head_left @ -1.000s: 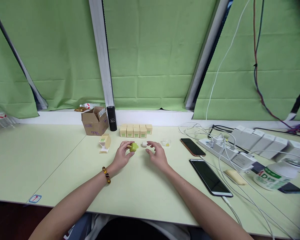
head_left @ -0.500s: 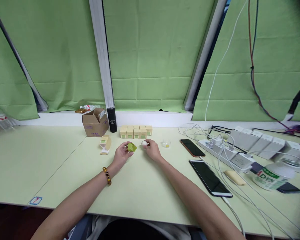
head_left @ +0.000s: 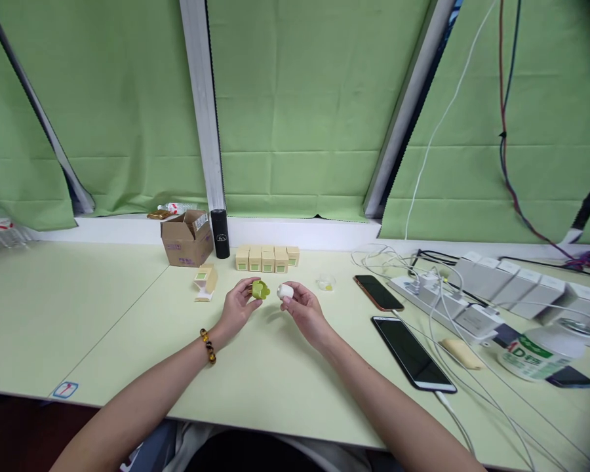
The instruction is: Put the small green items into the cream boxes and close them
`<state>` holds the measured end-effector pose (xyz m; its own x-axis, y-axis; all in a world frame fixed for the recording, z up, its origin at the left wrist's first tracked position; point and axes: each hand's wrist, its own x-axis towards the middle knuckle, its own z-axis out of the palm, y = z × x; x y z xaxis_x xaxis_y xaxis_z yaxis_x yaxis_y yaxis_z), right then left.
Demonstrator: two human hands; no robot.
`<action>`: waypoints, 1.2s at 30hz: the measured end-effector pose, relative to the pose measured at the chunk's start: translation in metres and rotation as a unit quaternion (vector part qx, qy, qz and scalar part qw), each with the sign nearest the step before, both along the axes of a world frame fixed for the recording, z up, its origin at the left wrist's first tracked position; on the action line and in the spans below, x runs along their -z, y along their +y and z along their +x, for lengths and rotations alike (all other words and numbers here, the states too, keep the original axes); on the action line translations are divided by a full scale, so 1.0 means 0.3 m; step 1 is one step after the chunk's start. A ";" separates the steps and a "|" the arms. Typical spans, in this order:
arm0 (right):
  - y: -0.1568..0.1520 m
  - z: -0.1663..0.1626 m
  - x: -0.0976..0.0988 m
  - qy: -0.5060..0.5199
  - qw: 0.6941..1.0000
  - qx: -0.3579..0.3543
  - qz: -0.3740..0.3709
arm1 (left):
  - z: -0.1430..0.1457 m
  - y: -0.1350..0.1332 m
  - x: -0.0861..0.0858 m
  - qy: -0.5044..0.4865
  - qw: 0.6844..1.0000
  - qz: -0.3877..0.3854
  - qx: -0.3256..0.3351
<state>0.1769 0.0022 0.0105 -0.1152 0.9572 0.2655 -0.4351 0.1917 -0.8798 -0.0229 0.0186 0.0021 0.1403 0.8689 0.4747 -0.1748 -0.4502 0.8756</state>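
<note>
My left hand (head_left: 238, 305) pinches a small green flower-shaped piece (head_left: 260, 289) just above the pale green table (head_left: 103, 308). A beaded bracelet circles that wrist. My right hand (head_left: 302, 307) holds a small white rounded piece (head_left: 285, 291) in its fingertips, lifted off the table. The two pieces are close together, a small gap between them. Behind the hands stands a row of several small beige boxes (head_left: 267, 258). An opened beige box (head_left: 205, 281) lies to the left of my left hand.
A cardboard box (head_left: 187, 238) and a black cylinder (head_left: 219, 233) stand at the back. A small clear dish (head_left: 326, 282) sits right of the hands. Two phones (head_left: 413, 353), a power strip (head_left: 442, 303), white adapters, cables and a white jar (head_left: 538, 353) crowd the right side.
My right hand reached forward to the white piece on the table, took hold of it and lifted it toward the green piece. My left hand stayed nearly in place.
</note>
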 end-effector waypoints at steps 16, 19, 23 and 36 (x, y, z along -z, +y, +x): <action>0.005 -0.010 0.024 -0.099 0.988 0.103 0.064 | -0.007 -0.026 -0.011 0.038 0.999 -0.021 0.032; 0.007 -0.011 0.024 -0.103 0.988 0.107 0.052 | -0.012 -0.029 -0.016 0.073 0.997 -0.009 0.015; 0.003 -0.009 0.022 -0.133 0.985 0.090 0.057 | -0.012 -0.033 -0.017 0.107 0.994 -0.001 -0.004; -0.001 -0.028 0.029 -0.149 0.985 0.056 0.061 | 0.004 -0.045 -0.010 0.127 0.992 0.014 0.012</action>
<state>0.1683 0.0018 0.0017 -0.1012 0.9314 0.3495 -0.1317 0.3357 -0.9327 -0.0216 0.0050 0.0050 0.2780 0.8512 0.4452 0.0386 -0.4730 0.8802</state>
